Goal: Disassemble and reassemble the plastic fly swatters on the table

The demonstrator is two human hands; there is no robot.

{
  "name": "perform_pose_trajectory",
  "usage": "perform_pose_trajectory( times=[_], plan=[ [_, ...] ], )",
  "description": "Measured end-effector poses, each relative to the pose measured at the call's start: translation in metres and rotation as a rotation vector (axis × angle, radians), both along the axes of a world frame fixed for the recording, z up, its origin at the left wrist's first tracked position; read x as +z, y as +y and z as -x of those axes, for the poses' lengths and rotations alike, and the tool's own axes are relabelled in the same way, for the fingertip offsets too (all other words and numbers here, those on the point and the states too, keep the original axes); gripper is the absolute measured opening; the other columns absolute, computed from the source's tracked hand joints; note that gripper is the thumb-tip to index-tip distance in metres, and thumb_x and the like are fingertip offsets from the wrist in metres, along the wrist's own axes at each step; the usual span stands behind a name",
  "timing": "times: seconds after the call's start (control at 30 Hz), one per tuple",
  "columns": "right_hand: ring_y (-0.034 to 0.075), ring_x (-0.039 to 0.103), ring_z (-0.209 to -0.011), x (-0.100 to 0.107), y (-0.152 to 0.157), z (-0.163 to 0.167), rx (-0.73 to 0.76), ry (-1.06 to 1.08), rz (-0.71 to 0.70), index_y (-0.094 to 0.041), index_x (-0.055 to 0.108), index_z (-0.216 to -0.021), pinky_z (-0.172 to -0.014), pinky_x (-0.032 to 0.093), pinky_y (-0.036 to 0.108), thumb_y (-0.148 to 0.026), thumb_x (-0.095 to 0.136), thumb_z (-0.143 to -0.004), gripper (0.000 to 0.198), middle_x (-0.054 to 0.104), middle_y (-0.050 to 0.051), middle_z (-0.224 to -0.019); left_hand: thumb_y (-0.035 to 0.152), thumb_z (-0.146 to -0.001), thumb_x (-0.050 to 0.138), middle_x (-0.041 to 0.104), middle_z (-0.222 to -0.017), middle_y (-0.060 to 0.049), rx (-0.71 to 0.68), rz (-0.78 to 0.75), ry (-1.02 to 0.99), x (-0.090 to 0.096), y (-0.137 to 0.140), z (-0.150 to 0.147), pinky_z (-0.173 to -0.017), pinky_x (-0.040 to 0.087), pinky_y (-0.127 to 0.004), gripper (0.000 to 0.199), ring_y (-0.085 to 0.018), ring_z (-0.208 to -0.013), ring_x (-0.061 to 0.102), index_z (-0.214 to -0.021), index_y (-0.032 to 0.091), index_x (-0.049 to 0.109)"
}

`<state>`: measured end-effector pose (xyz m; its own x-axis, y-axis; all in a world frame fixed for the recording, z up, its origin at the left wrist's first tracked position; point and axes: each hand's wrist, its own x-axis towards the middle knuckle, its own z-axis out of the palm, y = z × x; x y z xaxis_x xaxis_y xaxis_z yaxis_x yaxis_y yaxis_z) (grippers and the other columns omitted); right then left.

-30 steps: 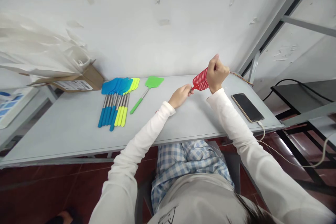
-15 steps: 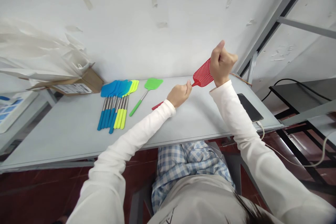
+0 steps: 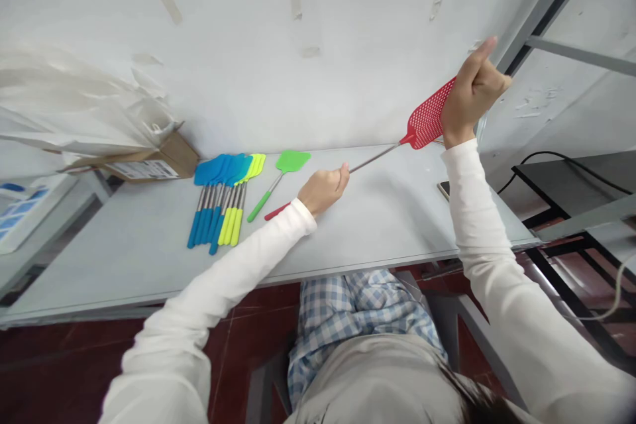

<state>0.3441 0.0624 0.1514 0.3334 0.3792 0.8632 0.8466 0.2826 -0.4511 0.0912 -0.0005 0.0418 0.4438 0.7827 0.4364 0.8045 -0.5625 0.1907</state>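
Note:
Both hands hold one red fly swatter (image 3: 428,118) above the table, its metal rod drawn out long between them. My left hand (image 3: 324,191) is closed round the handle end, whose red tip sticks out past the wrist. At the far end, my right hand (image 3: 472,96) grips the perforated red head, covering its outer part. To the left of my left hand lies a green fly swatter (image 3: 293,160) with a short rod. Further left, several blue fly swatters (image 3: 211,172) and yellow fly swatters (image 3: 231,225) lie side by side, heads toward the wall.
The grey table (image 3: 134,238) stands against a white wall. A cardboard box (image 3: 173,156) with white wrapping sits at its back left. A dark phone (image 3: 444,189) lies partly behind my right forearm. Metal frame bars (image 3: 579,53) rise on the right.
My right hand has moved up and right with the swatter's head, and my left hand slightly down and left. A long stretch of metal rod now shows between them.

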Motion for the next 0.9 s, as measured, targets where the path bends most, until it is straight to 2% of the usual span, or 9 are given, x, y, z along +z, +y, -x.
perform_pose_trajectory(
  times=[0.07,0.2,0.27,0.37,0.43,0.5,0.57,0.73,0.9],
  plan=[
    [0.012,0.03,-0.056,0.003,0.0,-0.003,0.033,-0.006,0.031,-0.023,0.027,-0.057,-0.061,0.022,0.031,-0.053,-0.008,-0.1,0.063,0.014,-0.001,-0.062,0.044,-0.103,0.01,0.038,-0.048,-0.002,0.006,0.01,-0.024,0.001,-0.002,0.002,-0.056,0.032,-0.031,0.065,-0.015,-0.049,0.044,-0.068,0.017,0.058],
    [0.01,0.017,-0.054,-0.001,0.002,0.001,-0.121,-0.033,-0.04,-0.024,0.02,-0.057,-0.061,0.02,0.032,-0.05,-0.008,-0.101,0.058,0.013,-0.003,-0.06,0.04,-0.102,0.014,0.035,-0.049,0.0,0.012,0.106,-0.072,0.01,-0.009,0.0,-0.058,0.032,-0.031,0.057,-0.015,-0.048,0.042,-0.061,0.021,0.048],
    [0.011,0.015,-0.054,-0.007,0.003,0.002,-0.141,-0.053,-0.024,-0.024,0.019,-0.057,-0.061,0.019,0.033,-0.052,-0.008,-0.1,0.058,0.013,-0.004,-0.059,0.039,-0.102,0.016,0.035,-0.049,0.001,-0.018,0.197,-0.085,0.018,-0.015,0.0,-0.059,0.033,-0.032,0.052,-0.015,-0.049,0.042,-0.061,0.022,0.044],
    [0.013,0.018,-0.054,-0.015,0.002,-0.004,-0.106,-0.046,0.037,-0.025,0.02,-0.057,-0.06,0.018,0.034,-0.056,-0.001,-0.101,0.058,0.013,-0.003,-0.057,0.042,-0.101,0.021,0.048,-0.058,0.0,-0.09,0.348,-0.148,0.026,-0.02,0.004,-0.063,0.038,-0.03,0.045,-0.016,-0.057,0.051,-0.07,0.022,0.048],
    [0.014,0.017,-0.054,-0.019,0.001,-0.011,-0.089,-0.022,0.051,-0.025,0.017,-0.057,-0.061,0.017,0.035,-0.055,0.004,-0.102,0.055,0.012,-0.003,-0.056,0.046,-0.099,0.029,0.057,-0.069,0.0,-0.123,0.427,-0.179,0.026,-0.021,0.011,-0.066,0.042,-0.028,0.036,-0.016,-0.065,0.056,-0.086,0.022,0.053],
    [0.014,0.014,-0.054,-0.021,0.0,-0.019,-0.094,0.002,0.038,-0.026,0.013,-0.059,-0.061,0.016,0.036,-0.053,0.009,-0.103,0.052,0.012,-0.003,-0.055,0.048,-0.095,0.04,0.063,-0.08,-0.001,-0.14,0.469,-0.173,0.021,-0.02,0.024,-0.07,0.045,-0.028,0.03,-0.016,-0.072,0.059,-0.102,0.022,0.053],
    [0.013,0.012,-0.054,-0.022,0.0,-0.029,-0.127,0.019,0.025,-0.026,0.011,-0.059,-0.062,0.015,0.036,-0.048,0.014,-0.105,0.05,0.013,-0.004,-0.054,0.046,-0.091,0.047,0.065,-0.09,-0.003,-0.153,0.483,-0.129,0.012,-0.021,0.039,-0.075,0.047,-0.028,0.029,-0.017,-0.08,0.062,-0.105,0.021,0.053],
    [0.01,0.011,-0.052,-0.027,-0.001,-0.048,-0.167,0.036,0.094,-0.025,0.013,-0.059,-0.061,0.016,0.035,-0.037,0.023,-0.106,0.049,0.014,-0.006,-0.054,0.046,-0.095,0.037,0.071,-0.091,-0.005,-0.109,0.527,-0.027,-0.012,-0.031,0.071,-0.075,0.047,-0.028,0.031,-0.02,-0.081,0.066,-0.101,0.023,0.057],
    [0.01,0.016,-0.053,-0.042,0.005,-0.039,-0.171,0.079,0.235,-0.024,0.02,-0.057,-0.061,0.016,0.034,-0.033,0.026,-0.106,0.05,0.018,-0.005,-0.055,0.049,-0.098,0.033,0.074,-0.1,-0.006,-0.024,0.399,-0.002,-0.02,-0.038,0.072,-0.074,0.047,-0.029,0.039,-0.024,-0.085,0.071,-0.113,0.023,0.058]
  ],
)
